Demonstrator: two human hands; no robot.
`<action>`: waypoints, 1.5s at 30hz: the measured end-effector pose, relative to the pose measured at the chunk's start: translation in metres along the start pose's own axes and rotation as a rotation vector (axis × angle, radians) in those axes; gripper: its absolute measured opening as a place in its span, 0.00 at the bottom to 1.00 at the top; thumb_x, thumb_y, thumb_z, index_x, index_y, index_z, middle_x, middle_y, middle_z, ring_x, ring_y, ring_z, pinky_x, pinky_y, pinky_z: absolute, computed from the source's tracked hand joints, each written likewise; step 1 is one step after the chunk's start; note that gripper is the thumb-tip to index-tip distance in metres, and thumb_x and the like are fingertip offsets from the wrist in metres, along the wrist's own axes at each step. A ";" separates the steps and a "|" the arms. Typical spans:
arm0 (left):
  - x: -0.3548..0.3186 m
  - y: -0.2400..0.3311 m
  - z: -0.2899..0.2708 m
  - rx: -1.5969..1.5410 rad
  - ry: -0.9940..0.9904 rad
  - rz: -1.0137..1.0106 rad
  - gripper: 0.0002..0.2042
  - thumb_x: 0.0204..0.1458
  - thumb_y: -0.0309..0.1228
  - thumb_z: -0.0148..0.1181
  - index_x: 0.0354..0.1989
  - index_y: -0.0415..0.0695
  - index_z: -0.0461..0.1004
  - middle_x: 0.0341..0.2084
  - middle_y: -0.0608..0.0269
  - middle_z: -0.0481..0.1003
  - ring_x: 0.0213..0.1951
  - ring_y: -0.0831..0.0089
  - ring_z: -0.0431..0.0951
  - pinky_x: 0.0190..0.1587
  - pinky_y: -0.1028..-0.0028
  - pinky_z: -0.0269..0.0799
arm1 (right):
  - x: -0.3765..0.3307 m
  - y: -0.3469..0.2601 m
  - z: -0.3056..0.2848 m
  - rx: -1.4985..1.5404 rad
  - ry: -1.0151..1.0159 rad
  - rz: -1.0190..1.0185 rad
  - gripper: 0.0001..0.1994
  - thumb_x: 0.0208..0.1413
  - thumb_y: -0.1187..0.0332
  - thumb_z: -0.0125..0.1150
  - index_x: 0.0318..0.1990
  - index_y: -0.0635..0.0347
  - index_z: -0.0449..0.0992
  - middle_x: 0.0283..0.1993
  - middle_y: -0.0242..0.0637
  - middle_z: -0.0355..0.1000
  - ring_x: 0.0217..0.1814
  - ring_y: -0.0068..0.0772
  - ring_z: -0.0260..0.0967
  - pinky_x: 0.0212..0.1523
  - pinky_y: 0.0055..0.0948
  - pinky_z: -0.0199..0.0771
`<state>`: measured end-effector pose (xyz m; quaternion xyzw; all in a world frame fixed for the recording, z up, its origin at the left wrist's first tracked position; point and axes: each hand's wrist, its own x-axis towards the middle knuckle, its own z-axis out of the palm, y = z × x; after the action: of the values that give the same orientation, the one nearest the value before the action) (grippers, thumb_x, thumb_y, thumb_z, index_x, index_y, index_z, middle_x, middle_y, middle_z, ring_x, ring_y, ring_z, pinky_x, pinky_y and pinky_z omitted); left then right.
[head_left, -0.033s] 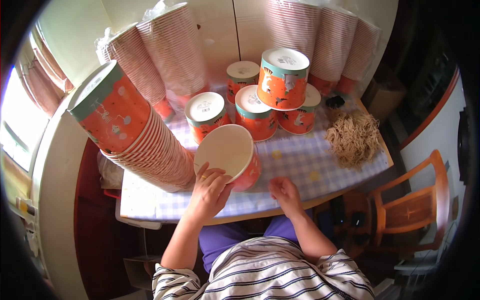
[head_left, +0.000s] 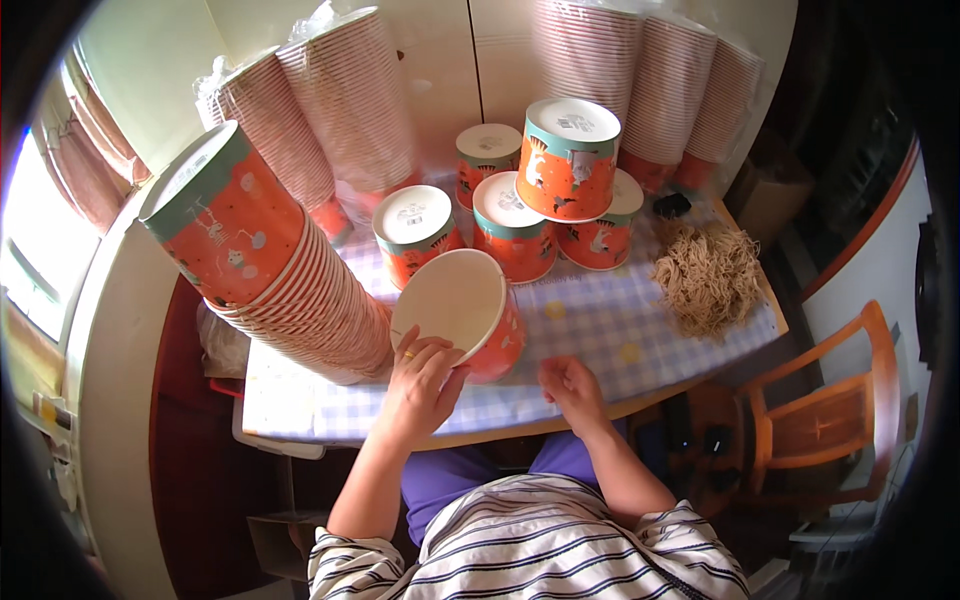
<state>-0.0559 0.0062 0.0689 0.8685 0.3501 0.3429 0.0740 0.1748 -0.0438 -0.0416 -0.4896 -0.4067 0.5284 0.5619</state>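
Note:
My left hand grips the near left rim of an orange paper bucket, fingers inside and thumb outside. The bucket tilts so that its plain white inside faces me. To its right, just above the table's front edge, my right hand is held apart from it with curled, closed fingers; whatever is in them is hidden or too small to make out. Left of the bucket leans a tall nested stack of the same buckets, bottoms up. A tangled heap of tan cords lies at the table's right end.
Several upturned buckets stand behind the held one, with another upturned bucket resting on top. Tall plastic-wrapped bucket stacks line the back of the checked tablecloth. A wooden chair stands at the right.

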 end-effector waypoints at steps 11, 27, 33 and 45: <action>-0.003 0.022 0.004 -0.089 0.135 -0.082 0.12 0.42 0.23 0.60 0.38 0.40 0.72 0.33 0.55 0.73 0.43 0.57 0.72 0.58 0.54 0.58 | -0.003 -0.021 0.027 -0.007 -0.069 -0.015 0.16 0.52 0.71 0.61 0.46 0.64 0.64 0.34 0.37 0.71 0.29 0.25 0.70 0.28 0.24 0.73; -0.025 0.017 0.003 -0.336 0.454 -0.115 0.17 0.40 0.19 0.61 0.42 0.40 0.72 0.39 0.53 0.71 0.44 0.57 0.73 0.47 0.66 0.68 | 0.037 -0.185 0.002 -0.389 -0.153 -0.592 0.09 0.48 0.77 0.64 0.36 0.61 0.72 0.30 0.28 0.73 0.32 0.16 0.69 0.33 0.21 0.72; -0.049 -0.019 0.043 -0.329 0.309 -0.228 0.10 0.44 0.20 0.59 0.36 0.41 0.74 0.36 0.54 0.73 0.41 0.59 0.74 0.43 0.68 0.70 | 0.060 -0.330 0.072 -0.933 -0.043 -1.268 0.07 0.48 0.80 0.59 0.36 0.67 0.73 0.30 0.39 0.75 0.33 0.26 0.74 0.35 0.25 0.73; -0.064 -0.044 0.086 -0.290 0.312 -0.215 0.09 0.40 0.22 0.58 0.33 0.41 0.74 0.35 0.56 0.73 0.40 0.57 0.73 0.43 0.64 0.69 | 0.115 -0.391 0.249 -1.296 -0.379 -1.871 0.07 0.50 0.73 0.51 0.34 0.60 0.75 0.28 0.44 0.74 0.32 0.44 0.74 0.35 0.38 0.74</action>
<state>-0.0577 0.0061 -0.0472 0.7430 0.3947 0.5100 0.1791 0.0217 0.1150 0.3814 -0.1059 -0.8834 -0.3380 0.3069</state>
